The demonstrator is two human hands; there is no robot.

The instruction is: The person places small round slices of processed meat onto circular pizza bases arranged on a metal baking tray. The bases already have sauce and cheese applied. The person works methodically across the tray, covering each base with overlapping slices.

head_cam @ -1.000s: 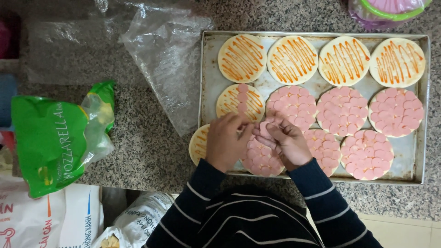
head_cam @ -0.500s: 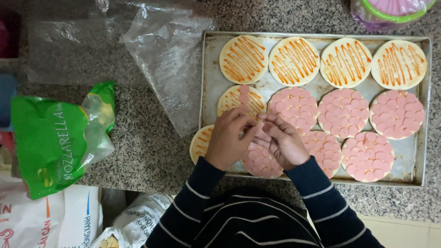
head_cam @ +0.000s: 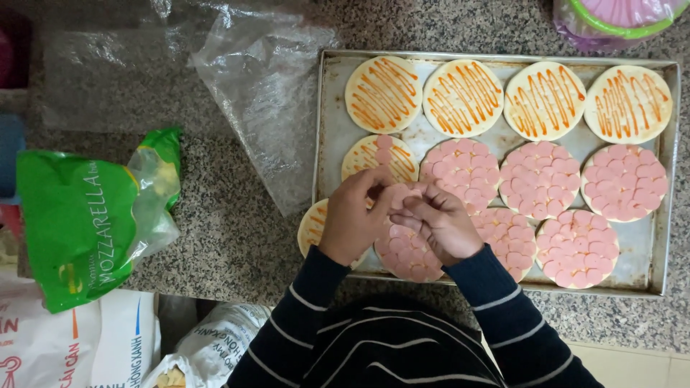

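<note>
My left hand (head_cam: 357,214) and my right hand (head_cam: 438,223) meet over the near left part of a metal baking tray (head_cam: 325,136). Together they pinch pink sausage slices (head_cam: 397,194) between the fingertips. Just beyond the fingers lies a small round dough base (head_cam: 379,156) with orange sauce stripes and two pink slices on it. A sauced base (head_cam: 313,226) lies partly under my left hand. Below my hands sits a base covered in slices (head_cam: 408,255). Several more slice-covered bases (head_cam: 539,179) fill the tray's middle and near rows.
The far row holds several sauced bases (head_cam: 463,97) without slices. A crumpled clear plastic bag (head_cam: 251,79) lies left of the tray on the speckled granite counter (head_cam: 230,237). A green cheese bag (head_cam: 79,215) lies at far left. A pink-and-green container (head_cam: 618,18) stands at top right.
Both hands stay together over the tray's near left part. The fingers have shifted slightly, working the slices between them.
</note>
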